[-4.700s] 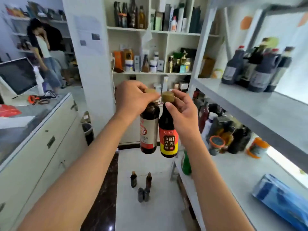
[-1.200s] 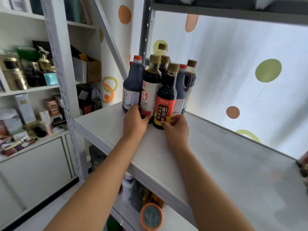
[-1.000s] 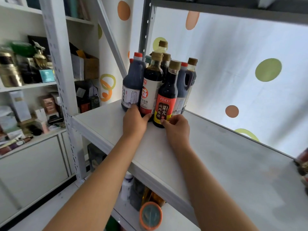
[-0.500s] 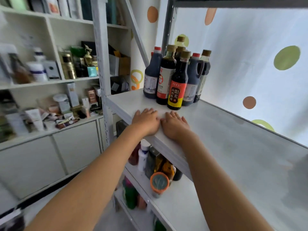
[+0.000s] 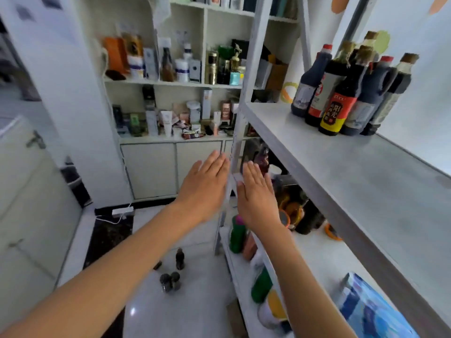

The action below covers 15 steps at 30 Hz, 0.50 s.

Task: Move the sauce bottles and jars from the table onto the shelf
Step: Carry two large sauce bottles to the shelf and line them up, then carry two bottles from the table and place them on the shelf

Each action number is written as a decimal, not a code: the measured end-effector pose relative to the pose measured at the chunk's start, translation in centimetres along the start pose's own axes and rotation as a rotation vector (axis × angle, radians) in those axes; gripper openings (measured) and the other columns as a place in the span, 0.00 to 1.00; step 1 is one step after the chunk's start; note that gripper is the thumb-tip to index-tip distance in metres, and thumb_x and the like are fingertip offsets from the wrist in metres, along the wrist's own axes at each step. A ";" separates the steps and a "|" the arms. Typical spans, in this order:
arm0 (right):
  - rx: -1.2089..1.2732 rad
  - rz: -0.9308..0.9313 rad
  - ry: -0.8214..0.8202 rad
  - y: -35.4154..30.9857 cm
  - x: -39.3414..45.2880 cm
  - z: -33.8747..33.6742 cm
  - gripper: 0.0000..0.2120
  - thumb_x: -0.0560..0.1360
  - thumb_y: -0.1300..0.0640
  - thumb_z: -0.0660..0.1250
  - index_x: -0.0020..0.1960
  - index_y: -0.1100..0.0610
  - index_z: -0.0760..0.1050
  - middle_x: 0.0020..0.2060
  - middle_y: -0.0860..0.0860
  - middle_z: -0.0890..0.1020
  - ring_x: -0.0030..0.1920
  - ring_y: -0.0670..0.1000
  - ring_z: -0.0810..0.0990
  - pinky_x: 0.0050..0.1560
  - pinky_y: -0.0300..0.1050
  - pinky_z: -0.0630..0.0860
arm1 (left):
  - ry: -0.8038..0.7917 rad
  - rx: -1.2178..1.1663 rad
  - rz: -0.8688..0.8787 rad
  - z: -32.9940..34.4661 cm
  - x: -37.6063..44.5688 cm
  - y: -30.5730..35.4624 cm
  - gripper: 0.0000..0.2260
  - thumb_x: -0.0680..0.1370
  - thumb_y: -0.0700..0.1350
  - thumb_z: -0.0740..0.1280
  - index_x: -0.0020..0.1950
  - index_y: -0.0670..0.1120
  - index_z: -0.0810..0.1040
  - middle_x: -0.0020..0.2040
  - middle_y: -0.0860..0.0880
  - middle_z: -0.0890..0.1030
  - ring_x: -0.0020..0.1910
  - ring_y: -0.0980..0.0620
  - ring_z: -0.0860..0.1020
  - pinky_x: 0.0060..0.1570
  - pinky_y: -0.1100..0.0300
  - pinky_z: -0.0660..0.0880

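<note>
A cluster of dark glass sauce bottles (image 5: 346,93) is seen standing upright on the grey metal shelf (image 5: 366,181), up and to the right, well apart from both hands. The left hand (image 5: 205,189) and right hand (image 5: 256,198) are held side by side with fingers straight; nothing is gripped.

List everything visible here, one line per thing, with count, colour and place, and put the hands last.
sauce bottles: about seven, dark, clustered on the upper shelf, right
small bottles: about four, dark, on the white floor below
green bottles: two, on the lower shelves
blue package: one, lower shelf, right
boxes and jars: many, mixed colours, white wall unit behind
left hand: open, mid-air
right hand: open, mid-air
</note>
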State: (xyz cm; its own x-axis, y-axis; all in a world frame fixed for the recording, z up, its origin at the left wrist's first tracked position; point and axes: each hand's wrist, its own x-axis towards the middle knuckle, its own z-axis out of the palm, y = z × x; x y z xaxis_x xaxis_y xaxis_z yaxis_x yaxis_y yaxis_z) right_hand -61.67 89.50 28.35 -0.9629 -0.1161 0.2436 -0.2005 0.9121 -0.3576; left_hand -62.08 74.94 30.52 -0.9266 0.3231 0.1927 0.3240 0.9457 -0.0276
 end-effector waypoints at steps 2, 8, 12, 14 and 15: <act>0.044 -0.066 -0.040 -3.2 -1.4 2.4 0.25 0.85 0.53 0.48 0.80 0.58 0.51 0.80 0.52 0.52 0.80 0.48 0.45 0.79 0.47 0.40 | 0.013 -0.023 -0.071 0.6 -3.5 -2.4 0.26 0.84 0.46 0.49 0.79 0.44 0.41 0.80 0.48 0.41 0.78 0.50 0.38 0.76 0.51 0.45; 0.117 -0.282 -0.149 -15.8 -5.1 7.0 0.25 0.85 0.52 0.47 0.80 0.58 0.49 0.80 0.52 0.51 0.80 0.48 0.45 0.79 0.47 0.40 | 0.068 -0.119 -0.312 1.4 -15.8 -11.6 0.24 0.85 0.47 0.49 0.79 0.44 0.46 0.80 0.48 0.45 0.78 0.50 0.41 0.76 0.50 0.45; 0.225 -0.455 -0.185 -26.6 -8.6 10.6 0.25 0.85 0.52 0.49 0.80 0.59 0.52 0.80 0.53 0.55 0.80 0.48 0.47 0.79 0.47 0.42 | 0.118 -0.130 -0.520 0.7 -26.1 -18.8 0.24 0.84 0.47 0.49 0.79 0.45 0.47 0.80 0.48 0.46 0.79 0.51 0.42 0.77 0.50 0.46; 0.285 -0.513 -0.224 -32.0 -11.0 12.5 0.25 0.85 0.53 0.50 0.80 0.59 0.53 0.79 0.53 0.56 0.80 0.48 0.49 0.79 0.47 0.44 | 0.156 -0.167 -0.630 0.3 -31.7 -22.0 0.24 0.84 0.47 0.49 0.79 0.44 0.49 0.80 0.48 0.48 0.79 0.51 0.44 0.77 0.49 0.47; 0.326 -0.548 -0.255 -35.1 -12.6 13.7 0.25 0.85 0.53 0.51 0.80 0.59 0.54 0.79 0.53 0.57 0.80 0.48 0.50 0.79 0.47 0.45 | 0.186 -0.179 -0.704 0.3 -35.1 -23.6 0.24 0.84 0.47 0.49 0.79 0.44 0.49 0.80 0.48 0.49 0.79 0.51 0.45 0.77 0.49 0.48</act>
State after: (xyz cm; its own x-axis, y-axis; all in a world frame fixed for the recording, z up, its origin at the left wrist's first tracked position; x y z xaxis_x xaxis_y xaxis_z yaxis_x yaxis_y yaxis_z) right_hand -44.97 53.53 25.43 -0.7117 -0.6524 0.2607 -0.6761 0.5351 -0.5066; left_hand -37.28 41.28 24.10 -0.8839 -0.3826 0.2690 -0.2927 0.9011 0.3199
